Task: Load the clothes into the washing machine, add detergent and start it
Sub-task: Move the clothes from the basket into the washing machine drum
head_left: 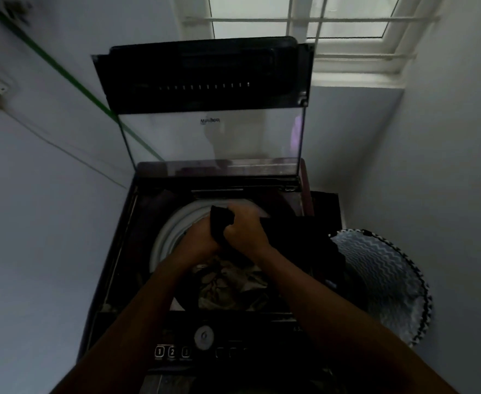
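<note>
Now we look down at the top-loading washing machine [125, 251], whose glass lid [210, 137] stands upright at its 12 o'clock side. Our two hands meet above the drum opening [171, 228]. The left hand [198, 237] and the right hand [246, 230] both have the fingers curled around a black garment [219, 224]; a bunch of it sticks up between them, and the rest of it trails toward 3 o'clock, over the right edge of the machine. Below the hands, toward 6 o'clock inside the drum, lies a patterned brownish cloth [230, 285]. The control panel [205, 345] with its round knob [204, 336] and numbered buttons is at the 6 o'clock edge. At 3 o'clock from the machine stands a laundry basket [381, 282] with a zigzag pattern. A window [304, 21] is on the wall at 12 o'clock.
</note>
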A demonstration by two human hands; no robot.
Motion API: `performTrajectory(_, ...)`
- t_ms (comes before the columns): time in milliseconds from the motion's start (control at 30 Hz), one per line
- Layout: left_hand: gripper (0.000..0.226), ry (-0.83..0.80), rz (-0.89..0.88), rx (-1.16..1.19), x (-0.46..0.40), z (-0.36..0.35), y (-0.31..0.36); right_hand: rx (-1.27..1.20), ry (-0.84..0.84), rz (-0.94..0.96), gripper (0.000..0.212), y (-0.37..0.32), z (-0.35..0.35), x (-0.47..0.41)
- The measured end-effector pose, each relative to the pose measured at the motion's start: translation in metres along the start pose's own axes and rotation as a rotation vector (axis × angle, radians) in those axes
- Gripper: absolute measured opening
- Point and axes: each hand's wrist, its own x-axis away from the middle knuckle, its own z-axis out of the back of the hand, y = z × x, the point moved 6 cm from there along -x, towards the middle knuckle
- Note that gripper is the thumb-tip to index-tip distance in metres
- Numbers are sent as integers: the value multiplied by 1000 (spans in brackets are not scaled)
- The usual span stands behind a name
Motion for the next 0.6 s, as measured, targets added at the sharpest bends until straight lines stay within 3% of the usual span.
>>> performTrajectory(100, 51, -32, 19, -21, -6, -6, -15, 105, -214, -123, 30, 23, -20, 4)
performTrajectory(200, 44, -79, -14, -39, -9, -20, -8, 177, -312, -203, 26, 47, -21, 7)
performTrajectory(333, 89, -49, -122, -106, -23, -38, -5, 277, -433, -312, 32, 68, -4, 10)
performTrajectory(400, 86, -60, -194, -276, -22, -47, 10, 316, -506, -317, 35, 71, 11, 11)
performTrajectory(500, 67, -32, -316, -511, -23, -64, 35, 242, -257, -319, 29, 75, 54, 7)
performTrajectory(600, 40, -65, -391, -382, -25, -79, 65, 216, 47, -365, 25, 94, 101, 9)
